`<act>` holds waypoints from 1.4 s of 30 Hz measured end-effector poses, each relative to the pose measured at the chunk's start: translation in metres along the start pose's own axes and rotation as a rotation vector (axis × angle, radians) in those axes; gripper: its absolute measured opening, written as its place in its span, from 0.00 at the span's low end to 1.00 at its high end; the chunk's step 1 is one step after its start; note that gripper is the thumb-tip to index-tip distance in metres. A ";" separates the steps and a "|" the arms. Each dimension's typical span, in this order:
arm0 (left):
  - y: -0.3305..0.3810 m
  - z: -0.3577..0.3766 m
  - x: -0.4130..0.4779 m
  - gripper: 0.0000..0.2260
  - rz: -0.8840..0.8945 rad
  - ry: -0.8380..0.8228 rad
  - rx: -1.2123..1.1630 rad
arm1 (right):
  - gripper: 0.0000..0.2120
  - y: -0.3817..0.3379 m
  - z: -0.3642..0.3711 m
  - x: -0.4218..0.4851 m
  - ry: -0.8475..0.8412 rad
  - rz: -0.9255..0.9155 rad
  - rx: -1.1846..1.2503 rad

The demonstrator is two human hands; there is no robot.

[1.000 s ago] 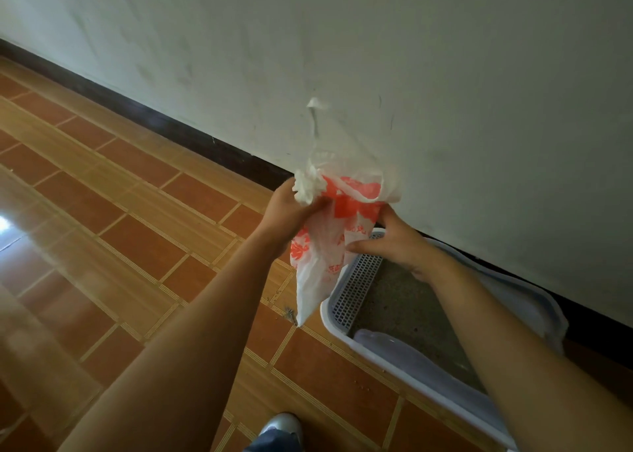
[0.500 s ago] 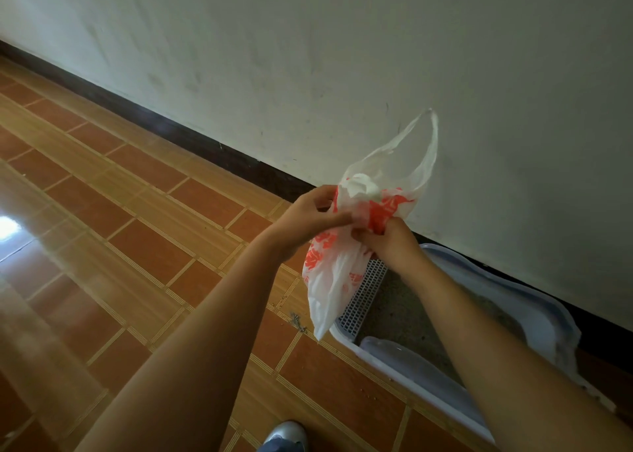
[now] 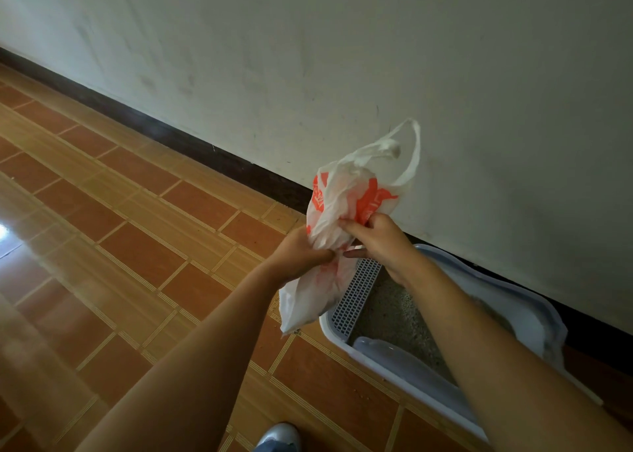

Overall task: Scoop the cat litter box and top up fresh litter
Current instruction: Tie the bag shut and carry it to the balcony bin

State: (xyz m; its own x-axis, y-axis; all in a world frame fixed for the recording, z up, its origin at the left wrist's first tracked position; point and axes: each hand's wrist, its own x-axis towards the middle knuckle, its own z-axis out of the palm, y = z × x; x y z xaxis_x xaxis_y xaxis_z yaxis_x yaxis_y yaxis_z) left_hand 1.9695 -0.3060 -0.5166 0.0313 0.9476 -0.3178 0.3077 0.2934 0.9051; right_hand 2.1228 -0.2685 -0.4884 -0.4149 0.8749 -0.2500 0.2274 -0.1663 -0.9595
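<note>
While the bag (image 3: 342,198) hangs above the box (image 3: 513,288), part its mouth gently

The box holds grey litter (image 3: 394,314). The crumpled bag hangs just above its grated end (image 3: 356,297), one loop (image 3: 409,163) standing up. Both hands pinch the bag's middle, the left hand (image 3: 298,256) on the side away from the box, the right hand (image 3: 380,239) over it. I judge it best to rub the layers apart, not tug.

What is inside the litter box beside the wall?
Inside the litter box: grey litter, a white perforated grid at one end, and a pale plastic piece by the near edge. The right forearm hides the middle; the plastic bag covers one corner.
</note>
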 end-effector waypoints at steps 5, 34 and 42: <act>-0.004 -0.009 0.001 0.04 -0.005 0.121 -0.007 | 0.10 -0.009 -0.007 -0.009 0.235 -0.208 -0.455; -0.003 -0.023 -0.003 0.08 0.032 -0.018 0.378 | 0.04 -0.002 -0.007 0.009 -0.091 -0.131 -1.033; -0.005 -0.011 0.004 0.21 0.124 0.162 0.705 | 0.05 -0.001 -0.009 0.015 -0.117 0.221 -0.635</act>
State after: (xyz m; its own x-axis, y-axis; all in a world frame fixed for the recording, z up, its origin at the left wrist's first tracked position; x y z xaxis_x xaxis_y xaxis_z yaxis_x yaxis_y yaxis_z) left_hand 1.9578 -0.3024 -0.5191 -0.0183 0.9914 -0.1299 0.8514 0.0836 0.5178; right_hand 2.1242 -0.2509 -0.4899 -0.3833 0.7903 -0.4781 0.7759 -0.0053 -0.6308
